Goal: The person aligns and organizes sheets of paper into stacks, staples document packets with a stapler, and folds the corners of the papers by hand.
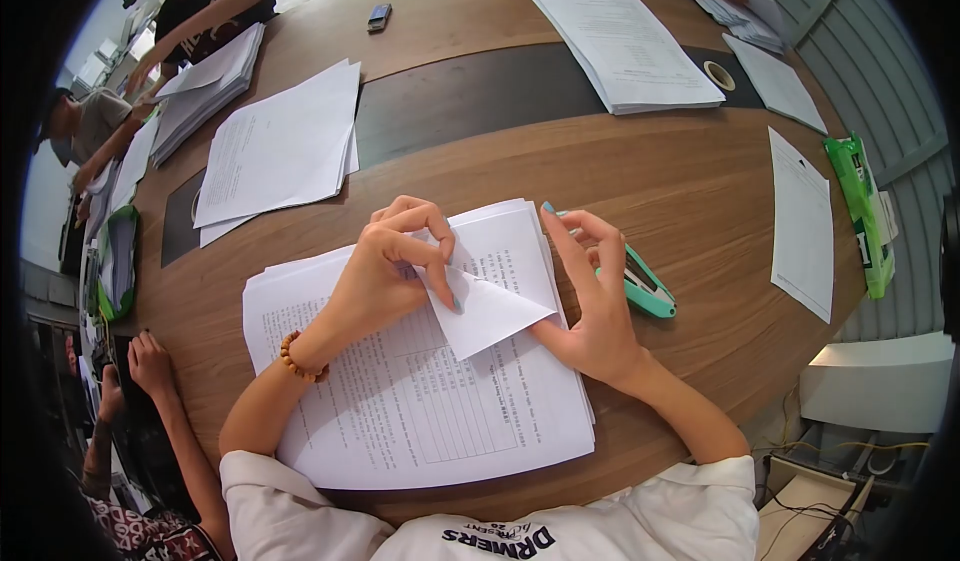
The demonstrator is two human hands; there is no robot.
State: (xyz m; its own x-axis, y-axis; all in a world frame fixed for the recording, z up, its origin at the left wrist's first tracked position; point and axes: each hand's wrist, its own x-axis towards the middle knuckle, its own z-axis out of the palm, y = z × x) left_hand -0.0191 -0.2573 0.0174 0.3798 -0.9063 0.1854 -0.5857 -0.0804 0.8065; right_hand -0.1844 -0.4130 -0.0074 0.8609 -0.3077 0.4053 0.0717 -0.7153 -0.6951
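A thick stack of printed sheets [430,401] lies in front of me, with a table grid on its top page. The top sheet's corner [492,313] is folded over, its blank underside showing. My left hand [400,256], wearing a beaded bracelet, pinches this fold between thumb and fingers. My right hand [595,311] is at the stack's right edge, its thumb at the tip of the folded corner and its other fingers raised and apart. Just behind the right hand, a turquoise stapler [652,291] rests on the table, partly hidden by the fingers.
Paper stacks lie at the left [280,151] and far right [630,51] of the wooden table [690,181]. A tape roll [718,76], phone [379,18], single sheet [802,226] and green packet [862,216] lie farther out. People sit along the left side.
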